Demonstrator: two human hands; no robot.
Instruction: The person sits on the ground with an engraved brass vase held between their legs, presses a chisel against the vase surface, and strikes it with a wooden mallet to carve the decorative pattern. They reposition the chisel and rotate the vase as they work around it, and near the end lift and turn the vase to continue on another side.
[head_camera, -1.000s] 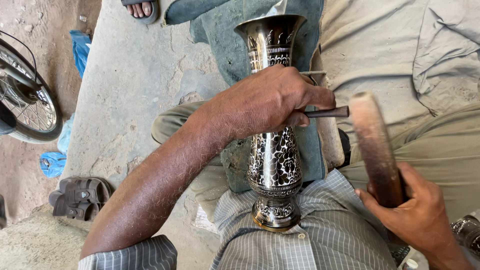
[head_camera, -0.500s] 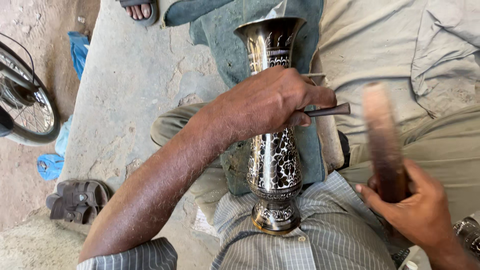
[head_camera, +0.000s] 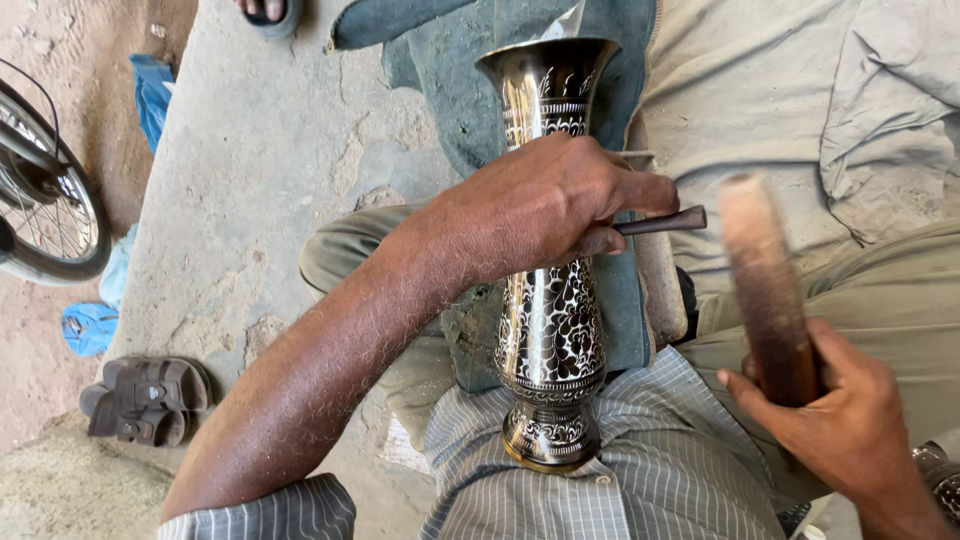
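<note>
A tall metal vase with black floral engraving lies against my lap, its mouth pointing away and its foot against my striped shirt. My left hand rests across the vase's neck and is shut on a thin dark metal chisel, whose end sticks out to the right. My right hand grips a brown wooden mallet by its lower end. The mallet stands upright to the right of the chisel and is blurred by motion.
A blue-grey cloth lies under the vase on a concrete slab. A bicycle wheel and dark sandals are on the dirt at left. Another person's sandalled foot shows at the top. Pale fabric covers the right.
The mallet has swung slightly left toward the chisel's end and my right hand has shifted with it. The left hand, chisel and vase stay where they were.
</note>
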